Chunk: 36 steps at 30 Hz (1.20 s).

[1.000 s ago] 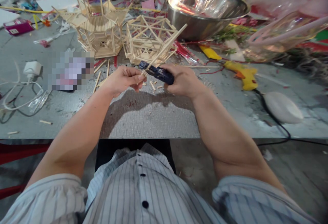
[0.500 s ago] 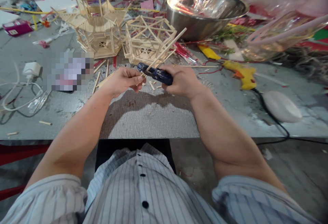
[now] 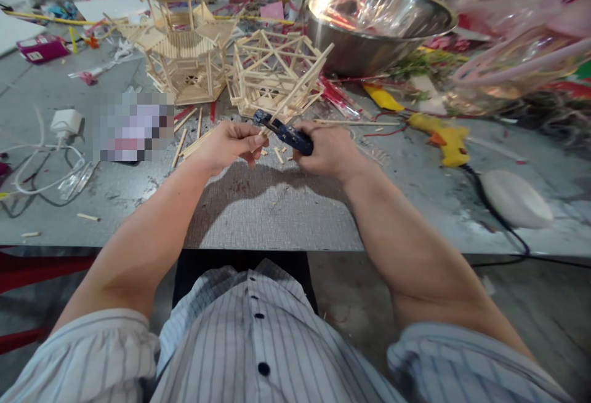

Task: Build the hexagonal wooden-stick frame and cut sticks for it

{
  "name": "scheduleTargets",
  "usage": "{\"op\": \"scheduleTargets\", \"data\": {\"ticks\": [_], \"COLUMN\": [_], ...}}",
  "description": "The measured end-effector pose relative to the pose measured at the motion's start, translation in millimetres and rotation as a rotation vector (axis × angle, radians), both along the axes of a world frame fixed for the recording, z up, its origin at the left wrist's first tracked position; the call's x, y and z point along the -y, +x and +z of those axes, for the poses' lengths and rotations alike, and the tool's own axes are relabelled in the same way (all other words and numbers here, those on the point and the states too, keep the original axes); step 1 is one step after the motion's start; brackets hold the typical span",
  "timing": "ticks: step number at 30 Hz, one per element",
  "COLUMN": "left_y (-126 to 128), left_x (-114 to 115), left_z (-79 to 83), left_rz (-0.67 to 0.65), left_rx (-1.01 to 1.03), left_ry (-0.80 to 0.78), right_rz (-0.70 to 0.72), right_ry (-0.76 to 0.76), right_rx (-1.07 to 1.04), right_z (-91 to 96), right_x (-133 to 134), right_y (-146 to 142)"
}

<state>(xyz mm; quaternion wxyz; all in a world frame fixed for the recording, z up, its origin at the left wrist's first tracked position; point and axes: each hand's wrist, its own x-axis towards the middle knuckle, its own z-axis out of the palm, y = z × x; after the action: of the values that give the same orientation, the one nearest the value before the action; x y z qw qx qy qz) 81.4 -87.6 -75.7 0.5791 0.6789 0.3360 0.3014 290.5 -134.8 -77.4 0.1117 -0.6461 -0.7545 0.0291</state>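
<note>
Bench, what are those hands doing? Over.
Left hand pinching wooden stick. Right hand gripping dark blue tool, stick across it. Stick framework just beyond.

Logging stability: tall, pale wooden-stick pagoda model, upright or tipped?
Upright: the pagoda model stands with its base on the grey table, roofed tiers stacked above. Top out of frame.

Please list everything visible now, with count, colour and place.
table: 1, grey, underneath
stick tower: 1, tan, back left
stick frame: 1, tan, back centre
bowl: 1, silver, back right
glue gun: 1, yellow, right
oval object: 1, whitish, right
flat object: 1, pixelated, left
charger: 1, white, left
box: 1, purple, back left
loose sticks: several, tan, left centre
clutter: uncounted, mixed, back
bars: 2, red, lower left
long sticks: count unclear, tan, centre
hand tool: 1, dark blue, centre
shirt: 1, grey, bottom
left hand: 1, bare, on long sticks
right hand: 1, bare, on hand tool
</note>
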Motion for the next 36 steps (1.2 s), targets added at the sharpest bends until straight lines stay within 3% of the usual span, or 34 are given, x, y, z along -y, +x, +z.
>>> {"op": "scheduleTargets", "data": {"ticks": [4, 22, 27, 36], "left_y": [1, 4, 4, 2], "left_x": [0, -1, -3, -8], "left_z": [-0.4, -2.3, -3.7, -10.1], "left_rz": [0.013, 0.08, 0.078, 0.052], "left_rx": [-0.004, 0.007, -0.006, -0.046], "left_ry": [-0.008, 0.011, 0.025, 0.161], "right_rz": [-0.063, -0.123, -0.1, 0.017], "right_ry": [-0.063, -0.091, -0.108, -0.002], "right_rx": [0.023, 0.006, -0.001, -0.125], "right_z": [4.3, 3.0, 3.6, -5.4], "right_x": [2, 2, 0, -1], "right_y": [-5, -12, -11, -3]}}
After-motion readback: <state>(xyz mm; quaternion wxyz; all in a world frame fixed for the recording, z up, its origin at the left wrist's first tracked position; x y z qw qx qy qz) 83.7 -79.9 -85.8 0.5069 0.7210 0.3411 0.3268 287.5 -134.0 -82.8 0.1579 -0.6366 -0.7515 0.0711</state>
